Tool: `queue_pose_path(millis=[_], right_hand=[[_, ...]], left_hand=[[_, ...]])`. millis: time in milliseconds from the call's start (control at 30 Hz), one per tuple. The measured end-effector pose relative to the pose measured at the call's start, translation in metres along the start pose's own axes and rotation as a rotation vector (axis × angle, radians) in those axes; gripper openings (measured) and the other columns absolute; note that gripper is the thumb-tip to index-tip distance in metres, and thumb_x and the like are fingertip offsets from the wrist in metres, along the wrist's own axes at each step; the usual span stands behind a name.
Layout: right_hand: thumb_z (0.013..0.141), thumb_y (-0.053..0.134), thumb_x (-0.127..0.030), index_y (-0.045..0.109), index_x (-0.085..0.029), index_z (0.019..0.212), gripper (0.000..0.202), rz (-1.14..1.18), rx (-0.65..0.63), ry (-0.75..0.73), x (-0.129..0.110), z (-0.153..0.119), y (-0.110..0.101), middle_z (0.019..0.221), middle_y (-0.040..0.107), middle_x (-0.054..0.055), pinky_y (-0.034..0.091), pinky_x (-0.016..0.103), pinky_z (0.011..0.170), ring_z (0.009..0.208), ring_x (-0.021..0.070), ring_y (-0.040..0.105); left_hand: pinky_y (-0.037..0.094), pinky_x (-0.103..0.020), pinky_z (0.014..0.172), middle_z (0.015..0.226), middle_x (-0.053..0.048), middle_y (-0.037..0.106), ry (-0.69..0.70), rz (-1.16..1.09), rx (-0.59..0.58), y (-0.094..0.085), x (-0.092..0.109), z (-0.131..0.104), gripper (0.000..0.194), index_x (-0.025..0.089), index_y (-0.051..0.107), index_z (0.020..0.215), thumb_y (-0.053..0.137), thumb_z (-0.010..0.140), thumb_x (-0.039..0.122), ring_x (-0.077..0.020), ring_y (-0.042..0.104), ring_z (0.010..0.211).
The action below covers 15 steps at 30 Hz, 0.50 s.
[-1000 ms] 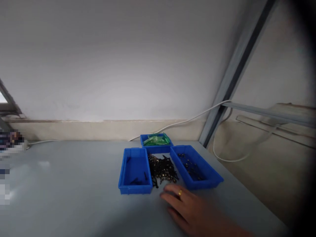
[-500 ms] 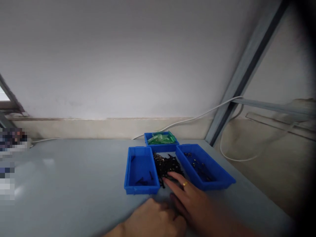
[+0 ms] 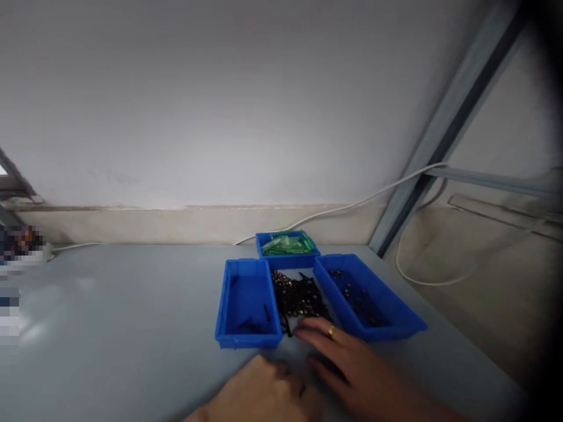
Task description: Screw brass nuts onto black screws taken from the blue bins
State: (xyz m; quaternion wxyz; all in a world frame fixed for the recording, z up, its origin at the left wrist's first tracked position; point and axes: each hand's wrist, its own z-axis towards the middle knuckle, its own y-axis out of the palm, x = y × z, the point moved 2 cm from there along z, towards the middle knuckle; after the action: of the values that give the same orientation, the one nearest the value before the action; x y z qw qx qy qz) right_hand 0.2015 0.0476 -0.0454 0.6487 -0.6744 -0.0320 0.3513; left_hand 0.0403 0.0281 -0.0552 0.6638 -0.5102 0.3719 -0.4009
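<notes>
A heap of small black parts with shiny brassy ends lies on the table between the blue bins; their exact kind is too small to tell. At the near edge of this heap is my right hand, wearing a gold ring, palm down with fingers stretched out and apart. I see nothing gripped in it. Lower down, my left hand is closed with its fingers curled under, and whatever it may hold is hidden. It is nearest to the left blue bin, where a few thin black pieces lie.
The right blue bin holds more small dark parts with shiny ends. Behind the heap, a smaller blue bin contains green translucent pieces. A white cable runs along the wall to a grey metal post. The grey tabletop extends left.
My right hand has drawn back slightly from the heap toward me, its fingers still extended. My left hand stays closed. The view has shifted a little.
</notes>
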Motion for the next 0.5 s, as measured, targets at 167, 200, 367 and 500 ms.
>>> queue_pose_path(millis=[167,200,367,500], right_hand=[[0.084,0.043,-0.008,0.066,-0.023,0.107,0.035,0.050,0.000,-0.034,0.0013,0.0038,0.0016,0.112,0.067,0.006,0.051,0.030,0.089,0.103,0.0201,0.063],[0.085,0.044,-0.008,0.066,-0.023,0.105,0.033,0.050,-0.005,-0.033,0.0017,0.0048,0.0021,0.109,0.067,0.006,0.051,0.031,0.088,0.101,0.0200,0.064],[0.087,0.048,-0.009,0.065,-0.020,0.102,0.026,0.054,-0.027,-0.017,0.0022,0.0075,0.0027,0.102,0.067,0.006,0.051,0.033,0.086,0.095,0.0198,0.064],[0.086,0.050,-0.008,0.064,-0.020,0.091,0.019,0.026,-0.044,-0.010,0.0002,0.0063,0.0010,0.096,0.067,0.005,0.050,0.033,0.082,0.091,0.0196,0.064]], left_hand=[[0.026,-0.033,0.039,0.061,0.002,0.062,-0.023,0.010,0.066,-0.0009,-0.0002,0.0006,0.017,0.018,0.056,0.071,0.065,0.085,0.023,-0.0162,0.054,0.047],[0.025,-0.033,0.039,0.061,0.002,0.062,-0.028,0.013,0.066,-0.0005,-0.0004,0.0005,0.016,0.018,0.056,0.072,0.065,0.085,0.023,-0.0163,0.054,0.047],[0.025,-0.031,0.039,0.063,0.001,0.063,-0.030,0.012,0.051,0.0018,-0.0003,-0.0007,0.017,0.017,0.055,0.072,0.064,0.085,0.023,-0.0158,0.056,0.047],[0.029,-0.030,0.039,0.065,0.000,0.064,-0.038,0.015,-0.002,0.0016,0.0011,-0.0009,0.013,0.017,0.057,0.075,0.062,0.086,0.022,-0.0172,0.058,0.051]])
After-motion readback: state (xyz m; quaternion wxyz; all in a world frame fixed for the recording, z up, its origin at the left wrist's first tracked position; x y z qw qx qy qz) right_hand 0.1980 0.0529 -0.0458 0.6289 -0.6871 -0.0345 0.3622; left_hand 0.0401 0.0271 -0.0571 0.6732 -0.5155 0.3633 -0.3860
